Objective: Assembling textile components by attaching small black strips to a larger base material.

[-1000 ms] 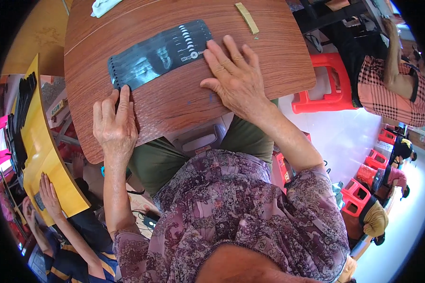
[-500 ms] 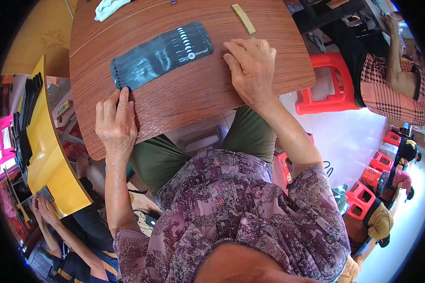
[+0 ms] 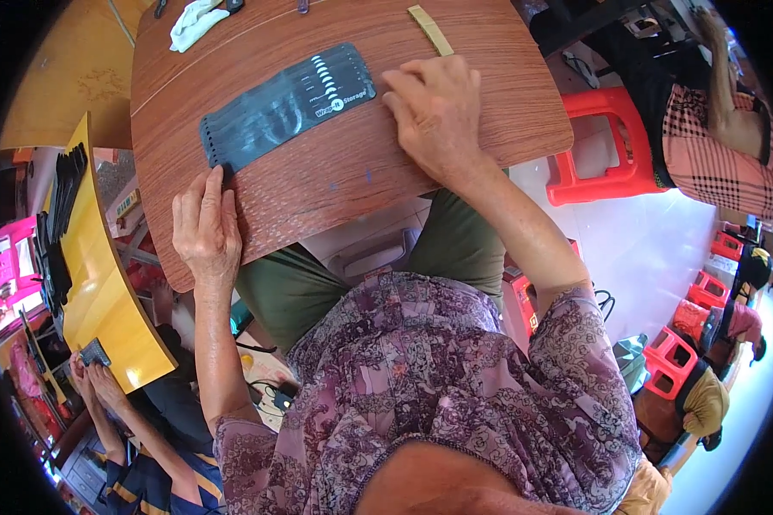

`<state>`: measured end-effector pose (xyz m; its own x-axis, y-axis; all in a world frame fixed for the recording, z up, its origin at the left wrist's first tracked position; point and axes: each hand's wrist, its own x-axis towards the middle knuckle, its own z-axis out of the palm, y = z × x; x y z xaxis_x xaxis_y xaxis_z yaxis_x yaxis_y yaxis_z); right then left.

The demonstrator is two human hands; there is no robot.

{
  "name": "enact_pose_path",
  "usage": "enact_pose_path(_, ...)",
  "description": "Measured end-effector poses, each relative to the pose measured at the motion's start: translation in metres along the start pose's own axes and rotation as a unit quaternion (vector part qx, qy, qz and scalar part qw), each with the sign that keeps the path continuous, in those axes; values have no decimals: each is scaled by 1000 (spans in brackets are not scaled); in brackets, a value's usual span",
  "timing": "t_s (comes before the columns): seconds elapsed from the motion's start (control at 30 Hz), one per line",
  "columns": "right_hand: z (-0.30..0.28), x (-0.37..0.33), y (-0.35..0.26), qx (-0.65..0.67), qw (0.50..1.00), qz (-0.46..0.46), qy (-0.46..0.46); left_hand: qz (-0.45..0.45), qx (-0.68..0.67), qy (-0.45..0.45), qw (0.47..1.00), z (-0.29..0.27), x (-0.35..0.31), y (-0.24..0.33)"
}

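A dark grey-blue flat bundle of strips (image 3: 288, 103) lies on the brown wood-grain table (image 3: 318, 193), with white print near its right end and small holes along its left edge. The index fingertip of my left hand (image 3: 206, 227) touches its near left corner; the fingers are stretched out. My right hand (image 3: 442, 120) rests on the table just beside the bundle's right end, fingers slightly bent and apart, holding nothing. Beyond that hand lies a narrow tan strip (image 3: 429, 30), its near end hidden by the fingers.
A white cloth (image 3: 196, 26) sits at the far left of the table. Left of me, a co-worker's hands (image 3: 99, 378) handle a dark piece on a yellow board (image 3: 112, 318) bearing black straps (image 3: 56, 232). A red stool (image 3: 605, 146) stands right of the table.
The view has shifted slightly. My right hand has come a little left, closer to the bundle's right end, and covers the tan strip's near end. My left fingertip stays at the corner.
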<state>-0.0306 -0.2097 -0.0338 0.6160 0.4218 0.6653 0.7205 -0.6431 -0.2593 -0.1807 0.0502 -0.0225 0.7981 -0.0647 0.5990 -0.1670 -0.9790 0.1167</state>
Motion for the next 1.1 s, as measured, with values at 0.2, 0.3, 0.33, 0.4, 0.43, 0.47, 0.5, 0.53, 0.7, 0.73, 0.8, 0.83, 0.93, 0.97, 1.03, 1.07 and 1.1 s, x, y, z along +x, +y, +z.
enact_pose_path(0.2, -10, 32, 59, -157, 984, 83, -14, -13, 8, 6, 1000, 0, -2, 0)
enact_pose_path(0.3, 1, 35, 70, -122, 982, 132, -65, -25, 5, 11, 1000, 2, -1, 1)
enact_pose_path(0.33, 3, 37, 67, -79, 982, 154, -80, -18, 9, 10, 1000, 2, -1, 0)
enact_pose_path(0.4, 4, 44, 63, -54, 973, 193, -112, -14, 14, 10, 1000, 2, -2, 0)
enact_pose_path(0.43, 4, 47, 59, -33, 961, 237, -142, -17, 16, 6, 1000, 2, -2, 0)
enact_pose_path(0.47, 4, 49, 58, -33, 961, 234, -143, -19, 18, 3, 1000, 2, -3, 0)
enact_pose_path(0.5, 4, 50, 59, 0, 955, 248, -165, -21, 17, 4, 1000, 2, -3, -1)
enact_pose_path(0.53, 2, 52, 60, 31, 947, 260, -186, -20, 13, 6, 1000, 2, -2, -1)
enact_pose_path(0.7, 2, 53, 46, 290, 873, 345, -187, -25, 9, 12, 1000, 0, -3, -2)
enact_pose_path(0.73, -4, 56, 32, 383, 815, 392, -187, -26, 8, 12, 1000, 0, -3, -2)
enact_pose_path(0.8, -4, 55, 18, 395, 815, 383, -185, -27, 2, 10, 1000, 1, -3, -2)
enact_pose_path(0.83, -2, 56, 13, 412, 812, 372, -183, -25, 2, 13, 1000, 1, -3, -2)
enact_pose_path(0.93, 16, 48, 10, 359, 847, 341, -194, -23, 1, 14, 1000, 0, -2, -2)
enact_pose_path(0.97, 19, 47, 10, 312, 874, 322, -191, -20, -1, 13, 1000, 0, -2, -3)
enact_pose_path(1.03, 19, 46, 8, 276, 884, 323, -193, -22, -4, 13, 1000, -1, -1, -3)
enact_pose_path(1.07, 19, 46, 6, 242, 893, 325, -194, -23, -5, 12, 1000, -2, -2, -3)
enact_pose_path(1.1, 19, 46, 5, 242, 893, 324, -197, -25, -5, 12, 1000, -2, -3, -3)
